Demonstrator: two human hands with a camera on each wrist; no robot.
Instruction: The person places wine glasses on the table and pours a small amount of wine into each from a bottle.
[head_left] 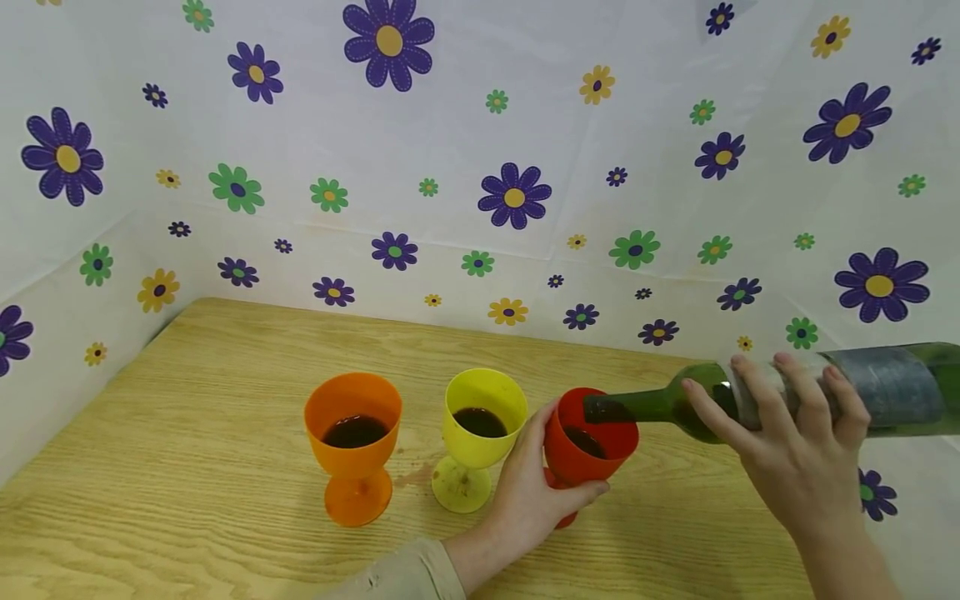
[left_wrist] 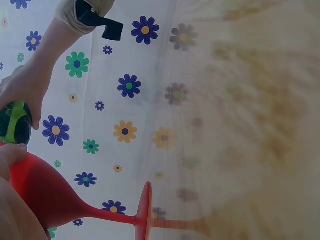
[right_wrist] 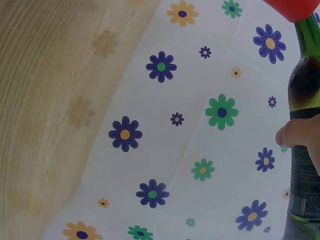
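Note:
My left hand (head_left: 527,492) grips the bowl of a red goblet (head_left: 592,442), thumb across the front and fingers round its left side. Dark liquid shows inside it. In my right hand (head_left: 795,433) is a green wine bottle (head_left: 697,400), held nearly level with its mouth over the red goblet's bowl. The right fingers lie across the bottle's labelled body. In the left wrist view the red goblet's stem and foot (left_wrist: 143,212) show, the foot at the tabletop. The right wrist view has the bottle neck (right_wrist: 307,40) reaching the red bowl (right_wrist: 295,7).
A yellow goblet (head_left: 480,450) stands just left of my left hand, and an orange goblet (head_left: 352,458) farther left; both contain dark liquid. Small stains (head_left: 420,475) mark the wooden table (head_left: 187,433) between them. A flowered white cloth (head_left: 450,150) rises behind the table.

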